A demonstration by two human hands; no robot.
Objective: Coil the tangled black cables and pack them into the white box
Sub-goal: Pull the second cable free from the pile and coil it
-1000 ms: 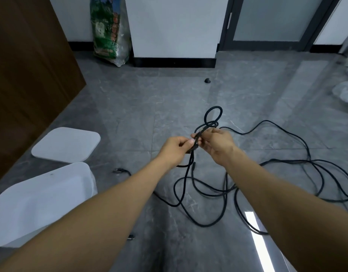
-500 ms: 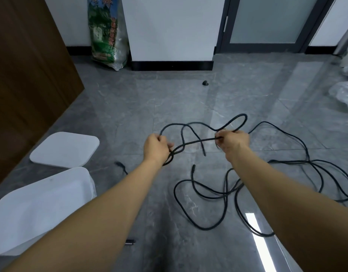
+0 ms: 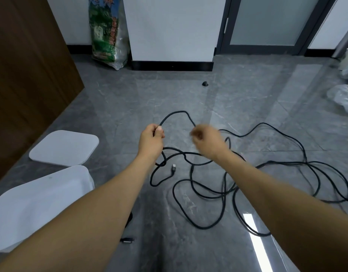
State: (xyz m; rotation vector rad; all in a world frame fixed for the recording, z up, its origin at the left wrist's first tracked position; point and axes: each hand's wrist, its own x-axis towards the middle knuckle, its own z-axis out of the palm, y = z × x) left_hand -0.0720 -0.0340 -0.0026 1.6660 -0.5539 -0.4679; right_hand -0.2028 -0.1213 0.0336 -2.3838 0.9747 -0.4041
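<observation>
An open white plastic box (image 3: 41, 201) is noted at lower left, its flat white lid (image 3: 64, 148) beside it on the grey floor. The left hand (image 3: 151, 139) is closed on the thin black cable (image 3: 206, 195); an arch of it runs to the blurred right hand (image 3: 205, 141), whose grip cannot be told. Most of the cable lies in loose loops to the right. It is judged light, limp and snag-prone; hold is best taken near the free plug (image 3: 173, 168).
</observation>
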